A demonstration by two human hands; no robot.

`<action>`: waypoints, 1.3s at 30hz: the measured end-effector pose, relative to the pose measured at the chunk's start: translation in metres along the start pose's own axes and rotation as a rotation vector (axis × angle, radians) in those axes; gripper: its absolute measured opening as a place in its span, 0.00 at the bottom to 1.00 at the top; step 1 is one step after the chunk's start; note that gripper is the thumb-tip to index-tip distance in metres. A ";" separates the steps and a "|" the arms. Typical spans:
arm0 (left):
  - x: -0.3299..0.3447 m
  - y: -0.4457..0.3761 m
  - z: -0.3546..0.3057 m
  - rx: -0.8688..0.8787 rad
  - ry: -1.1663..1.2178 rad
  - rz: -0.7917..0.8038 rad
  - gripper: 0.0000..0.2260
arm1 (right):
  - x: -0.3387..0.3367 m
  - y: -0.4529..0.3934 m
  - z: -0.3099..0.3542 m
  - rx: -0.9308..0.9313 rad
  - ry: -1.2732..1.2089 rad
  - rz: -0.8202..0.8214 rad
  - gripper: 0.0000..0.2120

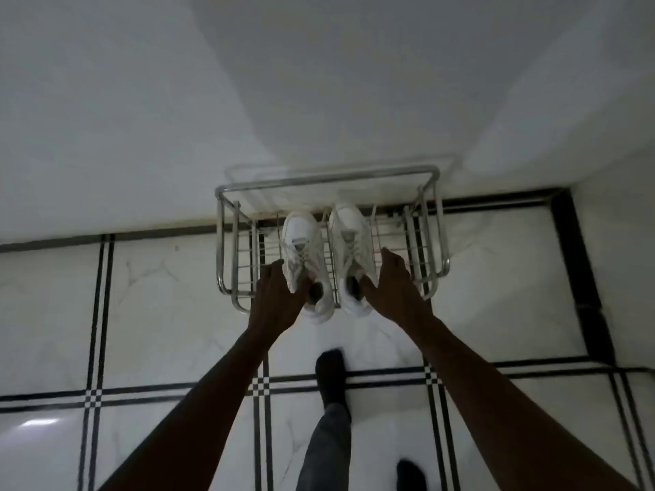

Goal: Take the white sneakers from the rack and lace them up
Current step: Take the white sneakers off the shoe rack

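Observation:
Two white sneakers sit side by side on a low steel wire rack [227, 242] against the wall, toes pointing to the wall. My left hand [274, 295] grips the left sneaker [303, 242] at its heel and collar, fingers around its outer side. On the right sneaker [349, 235], my right hand [393, 281] holds the heel end, thumb at the opening. The heels of both shoes overhang the rack's front edge. Their laces look loose across the tongues.
The rack stands on a glossy white tiled floor [159, 313] with black grid lines, near a room corner at the right. A white wall [319, 101] rises behind it. My foot in a dark sock [331, 377] stands just in front of the rack.

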State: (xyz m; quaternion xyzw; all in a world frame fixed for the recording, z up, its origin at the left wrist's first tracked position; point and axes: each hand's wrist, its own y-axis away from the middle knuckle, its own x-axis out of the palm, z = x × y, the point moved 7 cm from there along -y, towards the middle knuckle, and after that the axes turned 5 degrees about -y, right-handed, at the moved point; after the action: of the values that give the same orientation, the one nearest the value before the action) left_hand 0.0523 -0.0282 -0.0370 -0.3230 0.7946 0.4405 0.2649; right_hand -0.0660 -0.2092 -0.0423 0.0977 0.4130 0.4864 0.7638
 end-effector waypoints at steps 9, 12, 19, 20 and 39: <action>0.064 -0.057 0.065 -0.180 0.246 0.033 0.25 | 0.051 -0.072 -0.070 0.157 -0.090 0.073 0.28; 0.064 -0.059 0.067 -0.144 0.243 0.050 0.22 | 0.051 -0.079 -0.073 0.177 -0.075 0.109 0.25; 0.056 -0.034 0.067 -0.030 0.252 -0.003 0.26 | 0.045 -0.041 -0.058 0.035 -0.056 0.007 0.15; 0.056 -0.024 0.069 -0.016 0.254 -0.030 0.27 | 0.043 -0.028 -0.055 0.010 -0.070 -0.016 0.15; 0.197 0.159 0.177 -0.044 0.323 -0.157 0.21 | 0.146 0.136 -0.211 -0.045 -0.113 0.008 0.19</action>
State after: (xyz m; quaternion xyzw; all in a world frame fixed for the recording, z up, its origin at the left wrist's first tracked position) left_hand -0.1703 0.1347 -0.1749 -0.4562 0.7895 0.3781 0.1601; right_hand -0.2823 -0.0729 -0.1807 0.1094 0.3578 0.4922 0.7859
